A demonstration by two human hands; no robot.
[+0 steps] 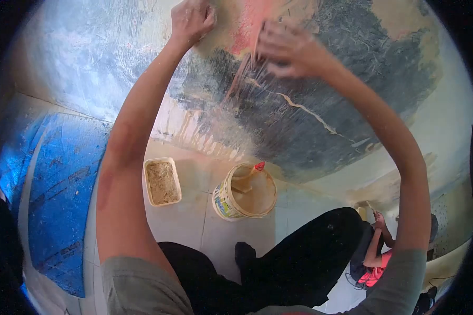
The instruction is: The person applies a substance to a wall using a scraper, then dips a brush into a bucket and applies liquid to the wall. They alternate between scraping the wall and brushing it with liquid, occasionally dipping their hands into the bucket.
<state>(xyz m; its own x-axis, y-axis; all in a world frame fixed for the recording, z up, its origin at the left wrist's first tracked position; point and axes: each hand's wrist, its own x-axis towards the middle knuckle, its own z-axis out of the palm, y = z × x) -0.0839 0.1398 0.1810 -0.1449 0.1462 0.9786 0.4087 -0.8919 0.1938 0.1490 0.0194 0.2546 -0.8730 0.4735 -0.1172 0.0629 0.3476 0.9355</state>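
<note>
Right hand (286,50) grips a scraper (257,44) on the wall (320,105), left hand (192,21) clenched against it; a slip could gouge the wall or drop debris into the bucket (244,197).

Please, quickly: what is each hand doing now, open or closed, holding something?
Left hand: closed into a fist, pressed on the wall.
Right hand: blurred; cannot tell its state.

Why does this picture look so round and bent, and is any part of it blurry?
Head view: a fisheye lens bends everything into a circle with black corners, so both arms curve inward. The right hand is smeared by motion blur against the wall, while the left hand looks a little sharper. The bucket and the tray on the floor are fairly crisp. Light is soft and even, without harsh shadows.
</note>
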